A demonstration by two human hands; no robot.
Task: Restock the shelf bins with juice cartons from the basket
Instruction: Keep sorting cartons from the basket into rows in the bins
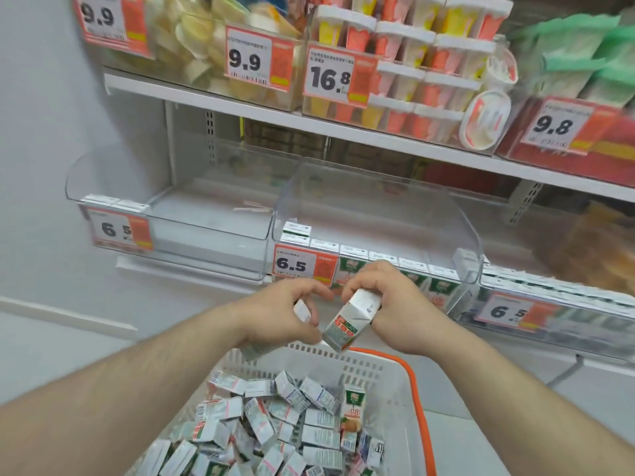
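At the left of the frame a clear shelf bin (165,214) stands nearly bare behind its 6.5 price tag (122,228), with only a couple of cartons against its left front corner, so it looks like the one most in need of stock. Just right of it, in the middle of the frame, the second clear bin (378,214) holds a single front row of juice cartons (354,255) set upright with green faces outward, and the space behind them is open for more. Below that bin the two hands meet above the basket's far rim. The left hand (292,314) curls its fingers round a small white carton (302,310), mostly hidden in the palm. The right hand (388,304) pinches a tilted juice carton (350,321) by its top end, label facing the camera, probably to turn it upright before setting it in the row. At the bottom centre the white basket (378,372) with an orange handle (412,389) sits directly under the hands, heaped with loose juice cartons (275,424) lying every way, within short reach of the bins. At the right edge a third bin (567,304) already looks well filled.
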